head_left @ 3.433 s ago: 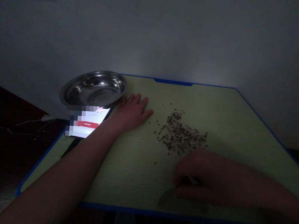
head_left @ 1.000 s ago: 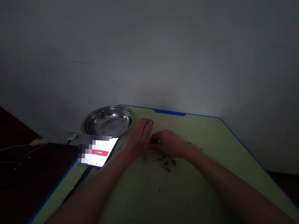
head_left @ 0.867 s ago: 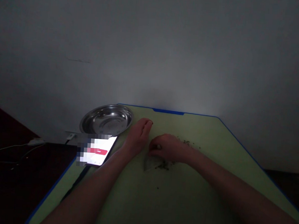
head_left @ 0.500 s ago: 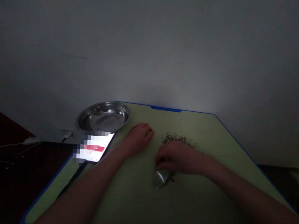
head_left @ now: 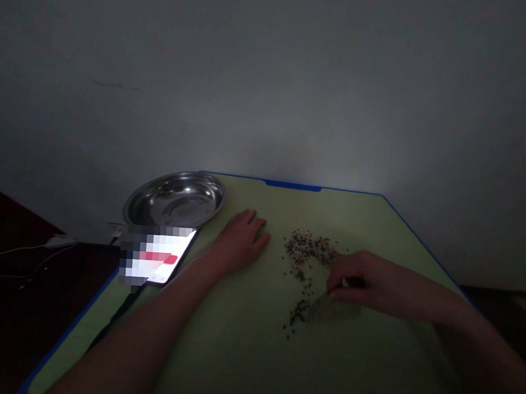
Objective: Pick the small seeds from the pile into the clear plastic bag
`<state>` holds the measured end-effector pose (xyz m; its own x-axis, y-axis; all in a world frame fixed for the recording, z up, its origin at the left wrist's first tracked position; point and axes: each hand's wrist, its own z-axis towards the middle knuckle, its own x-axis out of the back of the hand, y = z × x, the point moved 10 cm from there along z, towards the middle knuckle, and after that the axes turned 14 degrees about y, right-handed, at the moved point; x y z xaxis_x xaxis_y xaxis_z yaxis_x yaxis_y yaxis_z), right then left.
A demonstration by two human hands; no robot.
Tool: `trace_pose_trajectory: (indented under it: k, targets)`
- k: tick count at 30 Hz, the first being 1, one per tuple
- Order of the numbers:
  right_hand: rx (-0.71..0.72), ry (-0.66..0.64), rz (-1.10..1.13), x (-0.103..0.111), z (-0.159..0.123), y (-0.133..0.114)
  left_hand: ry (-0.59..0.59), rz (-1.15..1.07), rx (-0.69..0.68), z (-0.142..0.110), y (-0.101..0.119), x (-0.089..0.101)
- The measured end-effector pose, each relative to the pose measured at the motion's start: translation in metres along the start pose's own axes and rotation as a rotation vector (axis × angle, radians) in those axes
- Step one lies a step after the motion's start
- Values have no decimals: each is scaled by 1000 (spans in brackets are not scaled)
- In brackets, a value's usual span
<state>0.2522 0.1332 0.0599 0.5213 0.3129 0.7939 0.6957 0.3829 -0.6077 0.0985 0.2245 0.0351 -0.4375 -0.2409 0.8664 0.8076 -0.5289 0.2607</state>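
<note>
My right hand pinches the top of a thin see-through plastic bag, which hangs low over the tabletop; whether anything is inside cannot be made out. Just left of these fingers lies a loose heap of small dark and pale beans or seeds. A thin trail of mostly dark ones runs nearer to me, beside the bag's left edge. My left hand rests palm down on the table, left of the heap, fingers spread and holding nothing.
A shiny steel basin stands at the table's back left corner. In front of it a phone with a lit screen lies by a dark strap. The pale green table has blue edging and meets a grey wall.
My right hand has moved right with the plastic bag, uncovering more of the heap and the dark trail. The fingers of my left hand have spread while it stays on the table.
</note>
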Motion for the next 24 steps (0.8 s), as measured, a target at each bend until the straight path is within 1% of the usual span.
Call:
trace_pose_trajectory:
  k: [3, 6, 8, 12, 14, 17, 21, 24]
  targets:
    - [-16, -10, -28, -8, -5, 9, -26, -11, 3, -1, -3, -3]
    - [-20, 25, -77, -9, -4, 13, -7, -39, -4, -1, -5, -2]
    - [-23, 55, -85, -5, -2, 15, -6, -46, 0, -1, -6, -2]
    - [-70, 146, -116, 11, 0, 27, -51, -21, 9, -1, -5, -3]
    - [-87, 170, -116, 16, -1, 31, -59, -13, 2, -1, -4, -2]
    - [-85, 156, -72, 15, -3, 30, -68, -10, 1, -1, -4, -1]
    - [-68, 86, -23, 4, -6, 19, -74, -11, 1, -1, -5, -2]
    - [-65, 63, -10, -3, -6, 12, -71, -9, -9, -1, -4, -2]
